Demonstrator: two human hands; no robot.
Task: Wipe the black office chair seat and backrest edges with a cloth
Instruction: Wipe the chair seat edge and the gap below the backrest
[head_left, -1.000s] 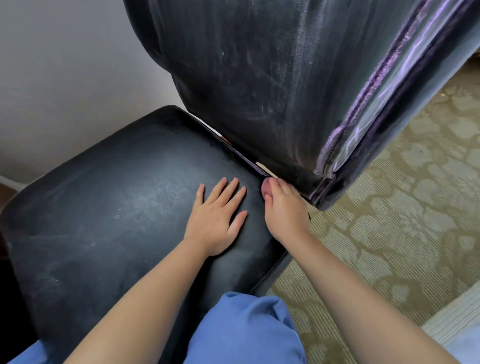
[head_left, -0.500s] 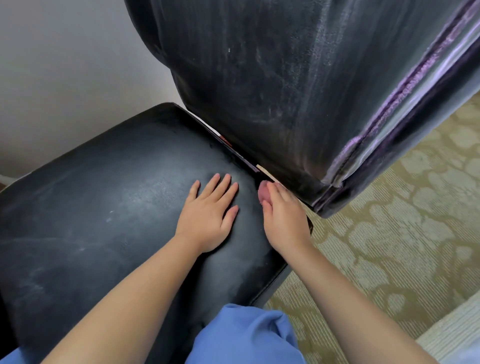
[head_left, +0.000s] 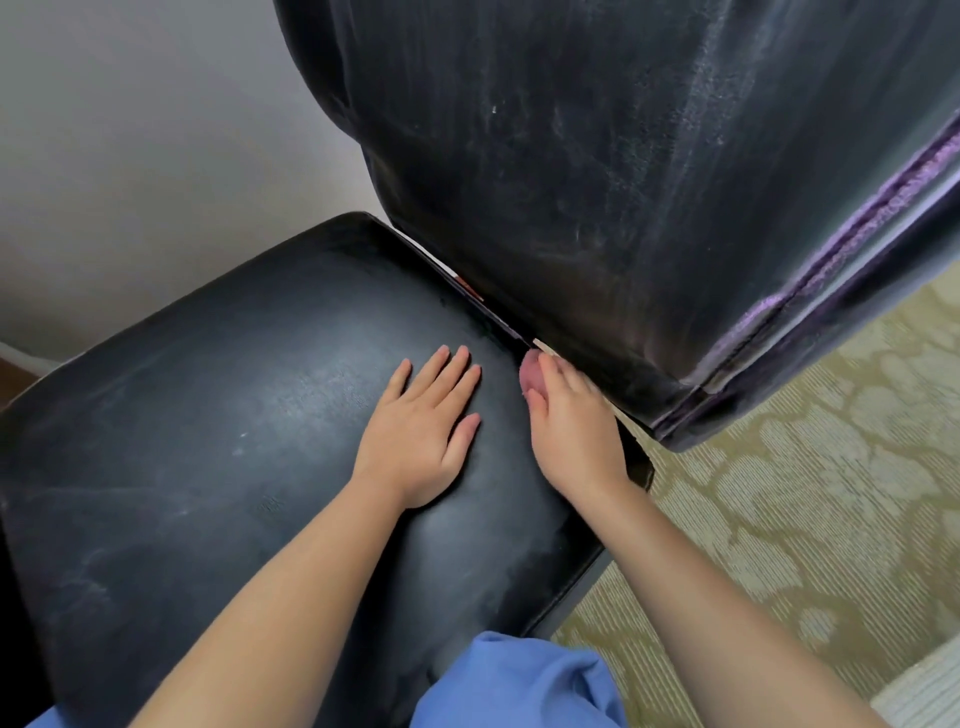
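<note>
The black chair seat (head_left: 218, 415) fills the left and middle of the head view, dusty and streaked. The black backrest (head_left: 571, 182) rises at the upper right, with a purple seam along its right edge. My left hand (head_left: 421, 431) lies flat on the seat with straight fingers. My right hand (head_left: 571, 421) holds a small pinkish cloth (head_left: 531, 375) at the gap between seat and backrest. Most of the cloth is hidden under my fingers.
A patterned beige carpet (head_left: 805, 493) covers the floor on the right. A pale wall (head_left: 156, 156) stands behind the chair on the left. Blue fabric of my clothing (head_left: 519, 686) shows at the bottom.
Both hands stay in nearly the same spots on the seat; the view has shifted slightly. The right hand with the cloth has crept a little along the gap.
</note>
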